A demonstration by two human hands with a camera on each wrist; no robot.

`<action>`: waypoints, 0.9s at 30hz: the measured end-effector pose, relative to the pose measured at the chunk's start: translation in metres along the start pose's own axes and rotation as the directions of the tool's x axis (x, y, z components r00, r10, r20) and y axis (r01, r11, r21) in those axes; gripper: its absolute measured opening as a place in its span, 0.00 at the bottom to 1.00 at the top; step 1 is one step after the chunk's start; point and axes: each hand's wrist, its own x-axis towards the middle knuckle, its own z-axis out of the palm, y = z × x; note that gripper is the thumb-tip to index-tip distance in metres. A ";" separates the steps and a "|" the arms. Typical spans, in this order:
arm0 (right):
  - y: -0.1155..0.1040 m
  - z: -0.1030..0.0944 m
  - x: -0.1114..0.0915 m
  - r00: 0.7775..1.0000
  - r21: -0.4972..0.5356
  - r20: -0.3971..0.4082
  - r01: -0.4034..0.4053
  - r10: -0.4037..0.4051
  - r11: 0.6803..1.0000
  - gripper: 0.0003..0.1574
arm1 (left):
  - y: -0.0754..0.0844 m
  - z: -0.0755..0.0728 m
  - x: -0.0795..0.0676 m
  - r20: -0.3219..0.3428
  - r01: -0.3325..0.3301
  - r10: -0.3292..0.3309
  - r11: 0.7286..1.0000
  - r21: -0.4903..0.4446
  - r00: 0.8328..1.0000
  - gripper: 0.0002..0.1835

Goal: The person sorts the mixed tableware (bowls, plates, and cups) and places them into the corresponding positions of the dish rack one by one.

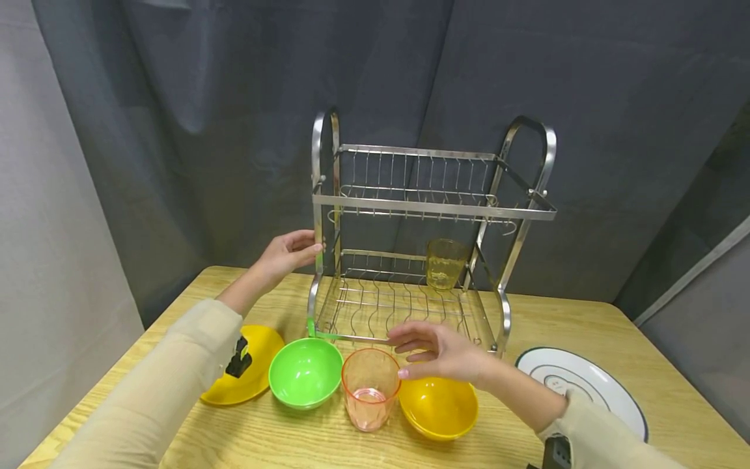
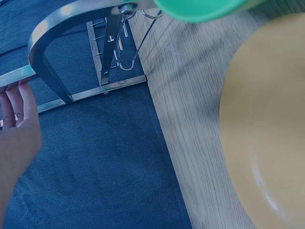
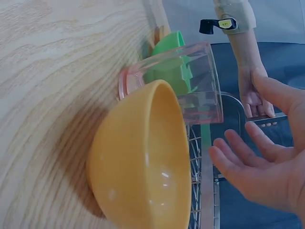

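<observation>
A two-tier metal dish rack point(image 1: 410, 208) stands at the back of the wooden table. My left hand point(image 1: 287, 253) grips its left upright, thumb in front and fingertips around the far side. My right hand point(image 1: 442, 352) hovers above the pink clear tumbler point(image 1: 370, 384) and the yellow bowl point(image 1: 439, 410), its fingers loosely bent and holding nothing. In the right wrist view a gap shows between the right hand point(image 3: 267, 162) and the tumbler point(image 3: 202, 71). Left of the tumbler sits a green bowl point(image 1: 306, 374).
A yellow-tinted tumbler point(image 1: 445, 264) stands in the rack's lower tier at the right. On the table, a yellow plate point(image 1: 258, 365) lies at the left, partly behind my left sleeve, and a white dark-rimmed plate point(image 1: 609, 391) at the right. A dark curtain point(image 1: 234, 130) hangs behind.
</observation>
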 end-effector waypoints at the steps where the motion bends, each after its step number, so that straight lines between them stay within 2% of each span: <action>1: 0.001 0.001 0.000 1.000 0.006 0.005 0.006 -0.006 1.000 0.40 | 0.000 0.000 0.000 0.000 0.001 -0.001 1.000 0.000 1.000 0.28; 7: 0.009 0.008 0.003 0.999 0.057 0.040 0.033 -0.035 0.998 0.42 | -0.001 0.001 0.000 0.001 -0.009 0.009 1.000 0.000 1.000 0.27; 16: 0.023 0.022 0.007 0.993 0.063 0.091 0.073 -0.079 0.995 0.48 | -0.003 0.000 0.000 -0.001 -0.004 0.004 1.000 0.001 1.000 0.26; 23: 0.028 0.030 0.011 0.989 0.089 0.094 0.106 -0.114 0.990 0.53 | -0.002 0.000 0.001 0.001 -0.001 0.001 1.000 -0.012 1.000 0.26; 27: 0.028 0.032 0.014 0.988 0.068 0.098 0.114 -0.120 0.991 0.55 | -0.002 0.000 0.002 0.002 0.000 0.001 1.000 -0.015 1.000 0.26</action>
